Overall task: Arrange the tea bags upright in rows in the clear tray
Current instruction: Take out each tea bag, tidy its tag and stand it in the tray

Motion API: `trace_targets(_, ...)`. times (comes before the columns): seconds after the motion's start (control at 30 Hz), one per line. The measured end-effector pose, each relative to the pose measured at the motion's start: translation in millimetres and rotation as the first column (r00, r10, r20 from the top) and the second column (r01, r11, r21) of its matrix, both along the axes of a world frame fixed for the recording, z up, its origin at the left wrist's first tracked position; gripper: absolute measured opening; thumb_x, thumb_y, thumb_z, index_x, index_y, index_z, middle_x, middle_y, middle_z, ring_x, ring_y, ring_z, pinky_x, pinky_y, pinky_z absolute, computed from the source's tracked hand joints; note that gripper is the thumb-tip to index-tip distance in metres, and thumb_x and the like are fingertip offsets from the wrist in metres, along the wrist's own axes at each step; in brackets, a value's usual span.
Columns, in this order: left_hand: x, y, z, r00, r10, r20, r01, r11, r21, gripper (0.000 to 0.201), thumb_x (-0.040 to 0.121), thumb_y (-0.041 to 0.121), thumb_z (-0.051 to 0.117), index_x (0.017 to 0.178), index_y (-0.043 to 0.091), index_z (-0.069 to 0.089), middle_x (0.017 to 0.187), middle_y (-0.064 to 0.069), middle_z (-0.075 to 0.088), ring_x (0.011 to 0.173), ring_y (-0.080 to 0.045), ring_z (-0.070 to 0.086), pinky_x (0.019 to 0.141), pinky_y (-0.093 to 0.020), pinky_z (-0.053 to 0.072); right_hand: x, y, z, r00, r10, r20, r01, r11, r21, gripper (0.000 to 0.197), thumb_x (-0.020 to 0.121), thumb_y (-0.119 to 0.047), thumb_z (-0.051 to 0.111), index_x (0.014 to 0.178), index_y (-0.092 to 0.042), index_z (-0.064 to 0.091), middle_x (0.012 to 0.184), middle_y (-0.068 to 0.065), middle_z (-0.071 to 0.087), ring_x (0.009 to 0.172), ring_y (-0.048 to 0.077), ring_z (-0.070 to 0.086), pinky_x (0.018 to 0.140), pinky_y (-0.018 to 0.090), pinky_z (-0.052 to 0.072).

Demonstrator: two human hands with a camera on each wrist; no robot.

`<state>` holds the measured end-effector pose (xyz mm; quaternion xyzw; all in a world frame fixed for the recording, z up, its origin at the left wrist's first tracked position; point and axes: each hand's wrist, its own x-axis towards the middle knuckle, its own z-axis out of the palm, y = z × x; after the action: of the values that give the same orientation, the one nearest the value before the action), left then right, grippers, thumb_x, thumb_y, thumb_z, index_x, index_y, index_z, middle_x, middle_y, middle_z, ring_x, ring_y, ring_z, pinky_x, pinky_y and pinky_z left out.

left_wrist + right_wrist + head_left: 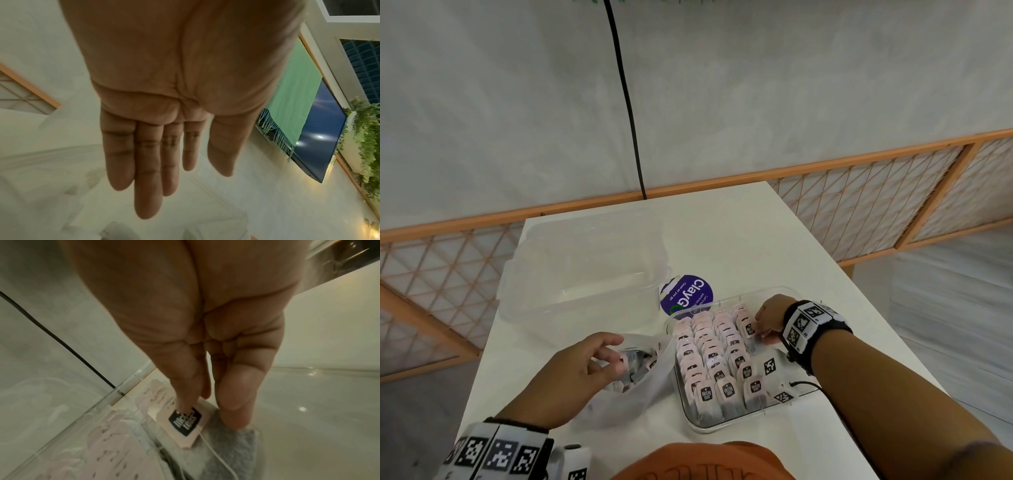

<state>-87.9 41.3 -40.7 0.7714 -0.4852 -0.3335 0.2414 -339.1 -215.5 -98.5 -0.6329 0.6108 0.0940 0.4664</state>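
Your right hand (768, 320) reaches into the far right corner of the clear tray (736, 423), thumb and fingers (234, 402) pinching a tea bag (186, 421) by its pink paper tag and the top of its grey pouch; the wrist view shows the thumb pressed on the black logo and a finger behind the pouch, so the bag hangs just below the fingertips, nearly upright, its white string trailing down the front. The bag sits at the far end of the rightmost row, just beside the tray's right wall, where that row has a gap partway along while the three rows to the left look full from near edge to far. Held from the top like this, the bag can likely be lowered straight down without knocking its neighbours over. Your left hand (585, 368) hovers palm-down over the open mouth of a thin plastic bag (635, 387) just left of the tray, where loose tea bags (635, 365) lie in a heap; its fingers are straight and relaxed and hold nothing, seemingly placed there to draw the next one. Behind the bag a clear lid or tub (585, 267) rests on the white table (739, 226), beside a round purple sticker (686, 294).
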Motion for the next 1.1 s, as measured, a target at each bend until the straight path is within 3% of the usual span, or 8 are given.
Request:
trace_targets(0.13,4.6,2.7,-3.8,1.000,0.000,0.019,0.000,1.000,0.006,0.021,0.088,0.033,0.064,0.106,0.043,0.058,0.099,0.011,0.066,0.082,-0.007,0.066,0.075,-0.022,0.050,-1.0,4.4,4.7,0.994,0.061,-0.091,-0.064,0.997,-0.041,0.031,0.088,-0.017,0.067,0.114,-0.001,0.065,0.104,0.014,0.072,0.093,0.025,0.071,0.086,0.038,0.057)
trace_targets(0.3,13.0,-1.7,-20.5,0.984,-0.032,0.176,0.016,0.995,0.094,0.015,0.092,0.023,0.058,0.093,0.037,0.061,0.094,0.015,0.067,0.085,0.005,0.061,0.066,-0.006,0.039,5.6,18.2,34.1,0.930,0.262,-0.259,-0.339,0.886,-0.318,0.028,0.090,-0.034,0.062,0.100,-0.008,0.063,0.093,0.004,0.072,0.080,0.019,0.068,0.077,0.031,0.056)
trace_targets(0.4,13.0,-9.2,-40.2,0.956,-0.071,0.284,0.027,0.988,0.155,0.018,0.092,0.019,0.051,0.100,0.032,0.061,0.103,0.011,0.065,0.091,-0.003,0.059,0.070,-0.009,0.039,20.5,48.2,57.1,0.900,0.430,-0.069,-0.403,0.762,-0.508,0.015,0.088,-0.035,0.062,0.081,-0.024,0.055,0.080,-0.010,0.058,0.077,0.010,0.056,0.066,0.020,0.040)
trace_targets(0.5,8.0,-17.9,-55.6,0.930,-0.062,0.363,0.002,0.987,0.162,0.024,0.088,0.017,0.055,0.110,0.024,0.061,0.104,0.005,0.062,0.097,-0.013,0.059,0.079,-0.020,0.044,39.4,80.7,66.1,0.742,0.670,0.026,-0.538,0.618,-0.573,0.009,0.089,-0.033,0.061,0.098,-0.029,0.062,0.084,-0.013,0.054,0.077,0.008,0.052,0.072,0.021,0.040)
trace_targets(0.6,4.4,-23.2,-66.1,0.906,-0.041,0.422,-0.026,0.988,0.152,0.036,0.081,0.018,0.063,0.116,0.022,0.057,0.108,0.002,0.055,0.107,-0.017,0.055,0.088,-0.023,0.042,53.9,101.6,55.0,0.566,0.818,-0.102,-0.707,0.418,-0.570,0.037,0.091,-0.033,0.058,0.127,-0.041,0.052,0.108,-0.004,0.048,0.093,0.013,0.050,0.086,0.029,0.044)
trace_targets(0.8,7.3,-30.1,-78.6,0.839,-0.054,0.541,-0.085,0.970,0.229,0.036,0.086,0.021,0.055,0.122,0.013,0.055,0.125,-0.006,0.058,0.118,-0.022,0.052,0.100,-0.028,0.040,66.0,115.9,42.5,0.489,0.797,-0.355,-0.771,0.204,-0.604,0.019,0.095,-0.024,0.046,0.106,-0.028,0.062,0.105,0.003,0.053,0.097,0.027,0.055,0.073,0.031,0.034)
trace_targets(0.93,8.3,-33.7,-82.0,0.818,-0.094,0.567,-0.081,0.958,0.276,0.037,0.093,0.018,0.048,0.130,0.015,0.051,0.132,-0.005,0.052,0.122,-0.023,0.050,0.101,-0.031,0.041,67.3,116.6,46.5,0.474,0.793,-0.383,-0.778,0.174,-0.604,0.020,0.094,-0.019,0.045,0.102,-0.027,0.062,0.103,0.001,0.056,0.096,0.026,0.055,0.073,0.031,0.026)
trace_targets(1.1,5.6,-37.1,-82.9,0.768,-0.169,0.618,-0.048,0.947,0.318,0.028,0.091,0.019,0.052,0.118,0.014,0.059,0.123,-0.005,0.055,0.113,-0.023,0.056,0.090,-0.028,0.044,67.9,119.5,48.0,0.462,0.801,-0.382,-0.784,0.167,-0.598,0.020,0.095,-0.020,0.045,0.103,-0.028,0.061,0.103,-0.001,0.057,0.096,0.024,0.056,0.073,0.031,0.027)
